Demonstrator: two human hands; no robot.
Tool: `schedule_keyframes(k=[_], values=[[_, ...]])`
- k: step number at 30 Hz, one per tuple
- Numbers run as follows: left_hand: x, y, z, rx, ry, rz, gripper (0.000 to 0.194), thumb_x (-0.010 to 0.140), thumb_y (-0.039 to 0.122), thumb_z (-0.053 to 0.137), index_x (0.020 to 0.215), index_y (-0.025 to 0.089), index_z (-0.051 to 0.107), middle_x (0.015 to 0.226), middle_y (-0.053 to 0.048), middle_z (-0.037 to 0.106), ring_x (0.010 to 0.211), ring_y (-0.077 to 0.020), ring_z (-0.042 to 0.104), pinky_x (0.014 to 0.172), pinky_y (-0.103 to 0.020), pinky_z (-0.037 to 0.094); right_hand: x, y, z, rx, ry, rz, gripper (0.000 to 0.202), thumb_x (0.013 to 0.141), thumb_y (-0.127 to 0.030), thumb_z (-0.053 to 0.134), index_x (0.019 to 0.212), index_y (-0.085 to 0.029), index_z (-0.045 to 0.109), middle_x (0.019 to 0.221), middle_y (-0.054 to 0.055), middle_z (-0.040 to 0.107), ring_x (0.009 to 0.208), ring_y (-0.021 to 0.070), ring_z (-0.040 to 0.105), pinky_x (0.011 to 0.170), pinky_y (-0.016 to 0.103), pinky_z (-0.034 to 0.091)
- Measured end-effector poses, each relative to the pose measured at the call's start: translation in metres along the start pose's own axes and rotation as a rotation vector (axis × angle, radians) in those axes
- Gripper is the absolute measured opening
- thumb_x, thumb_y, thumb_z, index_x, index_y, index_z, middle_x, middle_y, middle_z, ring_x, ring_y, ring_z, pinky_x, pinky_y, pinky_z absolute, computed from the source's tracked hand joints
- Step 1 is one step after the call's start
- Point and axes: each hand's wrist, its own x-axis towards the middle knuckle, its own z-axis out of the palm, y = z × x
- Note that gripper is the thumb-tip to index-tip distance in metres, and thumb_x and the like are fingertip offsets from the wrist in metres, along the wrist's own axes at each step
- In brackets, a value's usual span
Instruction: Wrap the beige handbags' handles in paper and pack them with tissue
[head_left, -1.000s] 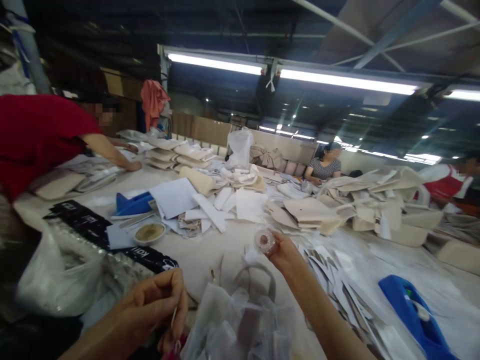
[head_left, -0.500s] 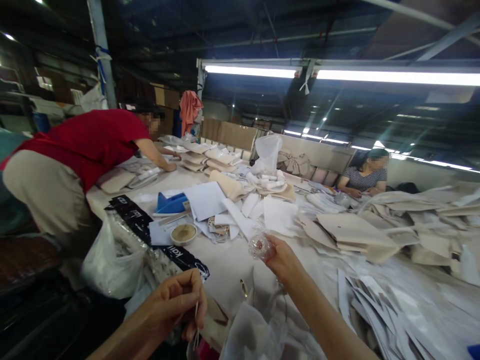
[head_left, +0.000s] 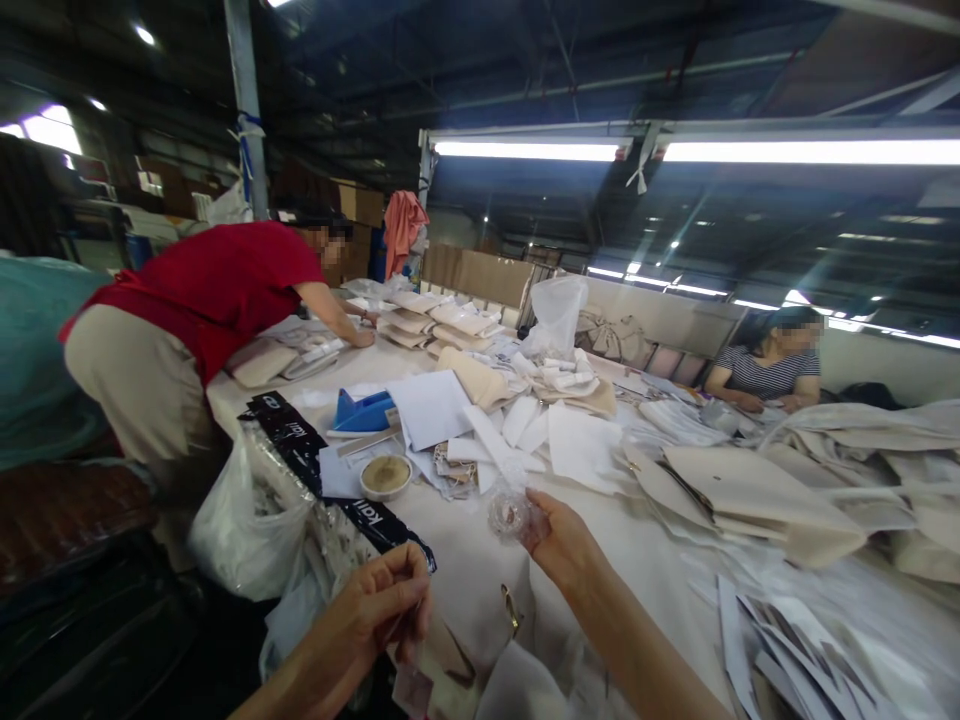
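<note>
My right hand (head_left: 562, 535) grips a small coiled roll of clear bubble-like plastic (head_left: 510, 512) over the table. Lower and to the left, my left hand (head_left: 382, 605) is closed in a pinch. What its fingertips hold is too small to make out, though a small translucent piece (head_left: 412, 690) hangs just below them. Between and under my hands lies a pale bag (head_left: 480, 570) with a gold-coloured clasp (head_left: 511, 610). Thin white wrapping (head_left: 525, 685) covers part of the near edge.
A round tub of tan paste (head_left: 385, 474) and a blue tape dispenser (head_left: 364, 410) stand on the left. White paper sheets (head_left: 585, 445) and stacked beige pieces (head_left: 757, 495) cover the table beyond. A person in red (head_left: 217, 285) leans in at left; another in stripes (head_left: 765, 370) sits at right.
The view has swung slightly left, so the table and people appear further right. My right hand keeps its hold on the clear roll. The translucent piece under my left hand shows more plainly.
</note>
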Motion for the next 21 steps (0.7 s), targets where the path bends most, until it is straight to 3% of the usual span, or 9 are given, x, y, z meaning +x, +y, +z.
schedule_keyframes(k=[3, 6, 10, 15, 19, 21], values=[[0.011, -0.008, 0.000, 0.084, 0.061, 0.045, 0.028, 0.083, 0.040, 0.067, 0.086, 0.017, 0.051, 0.055, 0.005, 0.051, 0.044, -0.0066, 0.039, 0.045, -0.018, 0.028, 0.006, 0.009, 0.001, -0.002, -0.020, -0.027, 0.008, 0.077, -0.007, 0.059, 0.075, -0.014, 0.061, 0.066, 0.004, 0.068, 0.058, 0.0165, 0.065, 0.057, 0.027, 0.056], [0.021, -0.015, 0.006, 0.255, 0.115, 0.149, 0.041, 0.086, 0.043, 0.061, 0.112, 0.013, 0.053, 0.052, 0.008, 0.044, 0.044, -0.0077, 0.033, 0.044, -0.019, 0.027, 0.012, 0.019, 0.001, -0.002, -0.052, -0.072, 0.008, 0.075, -0.010, 0.060, 0.071, -0.016, 0.060, 0.063, 0.002, 0.066, 0.059, 0.0156, 0.064, 0.057, 0.025, 0.054], [0.031, -0.026, 0.020, 0.464, 0.168, 0.292, 0.068, 0.091, 0.038, 0.052, 0.149, 0.014, 0.024, 0.055, 0.008, 0.042, 0.047, -0.0101, 0.035, 0.047, -0.021, 0.030, 0.018, 0.031, 0.001, -0.023, -0.100, -0.132, 0.008, 0.073, -0.015, 0.059, 0.066, -0.019, 0.058, 0.059, -0.001, 0.062, 0.060, 0.0157, 0.061, 0.053, 0.024, 0.050], [0.044, -0.047, 0.032, 0.572, 0.090, 0.217, 0.072, 0.089, 0.022, 0.047, 0.153, 0.012, 0.017, 0.054, 0.007, 0.047, 0.047, -0.0112, 0.037, 0.050, -0.022, 0.032, 0.019, 0.035, 0.002, -0.056, -0.134, -0.187, 0.009, 0.071, -0.017, 0.059, 0.063, -0.021, 0.060, 0.061, -0.001, 0.064, 0.063, 0.0159, 0.060, 0.055, 0.023, 0.047], [0.052, -0.053, 0.035, 0.516, 0.185, 0.296, 0.074, 0.091, 0.025, 0.046, 0.154, 0.014, 0.009, 0.055, 0.008, 0.045, 0.048, -0.0114, 0.037, 0.049, -0.022, 0.032, 0.015, 0.033, 0.012, -0.049, -0.151, -0.197, 0.009, 0.069, -0.015, 0.059, 0.062, -0.021, 0.061, 0.063, 0.000, 0.066, 0.067, 0.0174, 0.062, 0.059, 0.025, 0.049], [0.053, -0.052, 0.035, 0.477, 0.177, 0.305, 0.075, 0.090, 0.028, 0.048, 0.154, 0.014, 0.011, 0.055, 0.008, 0.044, 0.048, -0.0113, 0.036, 0.047, -0.022, 0.031, 0.012, 0.032, 0.017, -0.042, -0.146, -0.203, 0.009, 0.068, -0.014, 0.059, 0.063, -0.021, 0.063, 0.066, 0.001, 0.068, 0.069, 0.0176, 0.062, 0.061, 0.025, 0.050]])
